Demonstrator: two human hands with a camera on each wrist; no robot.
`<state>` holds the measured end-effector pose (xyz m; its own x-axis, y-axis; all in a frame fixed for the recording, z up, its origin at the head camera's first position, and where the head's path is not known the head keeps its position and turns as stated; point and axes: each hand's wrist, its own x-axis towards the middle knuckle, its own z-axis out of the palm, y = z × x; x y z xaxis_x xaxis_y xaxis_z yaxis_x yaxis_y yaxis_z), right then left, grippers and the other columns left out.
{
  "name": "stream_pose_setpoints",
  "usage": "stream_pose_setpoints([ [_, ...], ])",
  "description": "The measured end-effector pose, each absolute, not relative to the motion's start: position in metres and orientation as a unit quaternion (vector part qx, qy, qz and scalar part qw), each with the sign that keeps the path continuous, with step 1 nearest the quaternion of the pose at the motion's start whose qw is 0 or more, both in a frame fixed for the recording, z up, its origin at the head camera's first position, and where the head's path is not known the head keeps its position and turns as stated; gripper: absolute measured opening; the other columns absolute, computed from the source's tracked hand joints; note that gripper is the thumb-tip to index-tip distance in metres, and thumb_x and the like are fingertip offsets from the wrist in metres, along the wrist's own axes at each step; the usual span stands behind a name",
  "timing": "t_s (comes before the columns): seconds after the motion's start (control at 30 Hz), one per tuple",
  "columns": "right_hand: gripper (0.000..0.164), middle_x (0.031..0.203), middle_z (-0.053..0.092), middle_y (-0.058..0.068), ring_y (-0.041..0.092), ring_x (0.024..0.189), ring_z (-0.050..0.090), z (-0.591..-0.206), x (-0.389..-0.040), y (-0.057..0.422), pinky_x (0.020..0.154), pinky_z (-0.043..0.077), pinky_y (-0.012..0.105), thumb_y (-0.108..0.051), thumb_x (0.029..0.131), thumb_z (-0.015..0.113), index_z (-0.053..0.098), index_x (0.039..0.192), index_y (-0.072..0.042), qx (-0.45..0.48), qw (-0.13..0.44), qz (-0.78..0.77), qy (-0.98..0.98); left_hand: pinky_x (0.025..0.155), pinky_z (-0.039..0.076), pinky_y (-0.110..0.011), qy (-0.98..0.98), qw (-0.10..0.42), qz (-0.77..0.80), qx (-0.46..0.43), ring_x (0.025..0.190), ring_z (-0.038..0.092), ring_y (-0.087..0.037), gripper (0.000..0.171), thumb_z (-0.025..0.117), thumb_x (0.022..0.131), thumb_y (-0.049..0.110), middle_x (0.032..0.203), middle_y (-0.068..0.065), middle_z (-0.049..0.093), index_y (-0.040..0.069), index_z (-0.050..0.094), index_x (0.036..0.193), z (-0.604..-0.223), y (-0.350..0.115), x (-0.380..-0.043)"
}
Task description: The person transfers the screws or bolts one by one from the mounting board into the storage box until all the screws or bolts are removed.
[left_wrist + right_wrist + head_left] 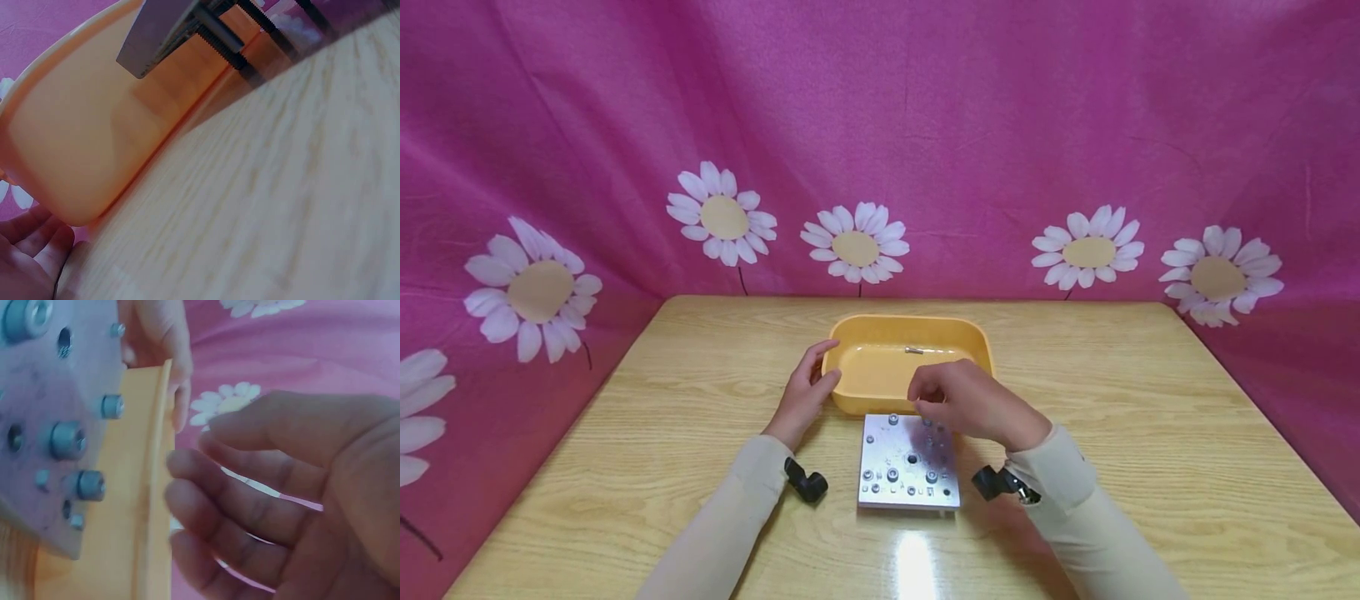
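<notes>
A yellow-orange plastic tray (872, 404) stands on the table. My left hand (801, 400) holds its left end, thumb and fingers curved at the rim; in the left wrist view its fingers (44, 240) are by the tray's corner. A small metal screw (913, 351) lies inside the tray. Directly in front is a metal plate (880, 458) with several socket-head screws and holes. My right hand (966, 404) hovers over the plate's far right part and the tray's near rim. Its fingers (194, 506) are loosely curled, with nothing visible between them.
The plate is raised off the wooden table (700, 400), with threaded screw ends (222, 47) sticking out below it. A pink cloth (970, 125) with white daisies hangs behind and at both sides. Light reflects on the table in front of the plate.
</notes>
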<state>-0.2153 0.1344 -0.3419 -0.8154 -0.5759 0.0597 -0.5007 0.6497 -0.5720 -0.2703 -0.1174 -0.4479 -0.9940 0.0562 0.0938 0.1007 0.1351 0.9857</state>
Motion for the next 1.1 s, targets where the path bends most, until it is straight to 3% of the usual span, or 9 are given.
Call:
stream_pose_setpoints([
  [0.2,0.003,0.071,0.058,-0.008,0.011,0.068,0.053,-0.336,-0.205,0.132,0.063,0.048,0.028,-0.012,0.087,0.07,0.069,0.088,-0.014,-0.323,0.113,-0.246,0.907,0.116,0.019,-0.034,-0.749,0.004,-0.66,-0.053,0.141,0.026,-0.02,0.048,0.055,0.095,0.017,0.149,-0.003,0.037,0.022,0.045,0.141,-0.447,-0.119,-0.271],
  [0.57,0.012,0.068,0.057,-0.01,0.007,0.064,0.052,-0.333,-0.191,0.122,0.061,0.046,0.025,-0.016,0.085,0.072,0.064,0.077,-0.02,-0.345,0.167,-0.179,0.906,0.113,0.029,-0.036,-0.753,0.02,-0.656,-0.048,0.133,0.038,-0.02,0.045,0.056,0.093,0.015,0.143,0.0,0.043,0.024,0.049,0.137,-0.447,-0.117,-0.271],
  [1.1,0.014,0.067,0.057,-0.01,0.004,0.06,0.053,-0.337,-0.178,0.108,0.058,0.046,0.022,-0.012,0.078,0.073,0.062,0.074,-0.02,-0.343,0.215,-0.147,0.902,0.111,0.031,-0.036,-0.751,0.023,-0.658,-0.055,0.131,0.04,-0.021,0.045,0.056,0.094,0.013,0.145,0.0,0.042,0.023,0.049,0.137,-0.448,-0.117,-0.272],
])
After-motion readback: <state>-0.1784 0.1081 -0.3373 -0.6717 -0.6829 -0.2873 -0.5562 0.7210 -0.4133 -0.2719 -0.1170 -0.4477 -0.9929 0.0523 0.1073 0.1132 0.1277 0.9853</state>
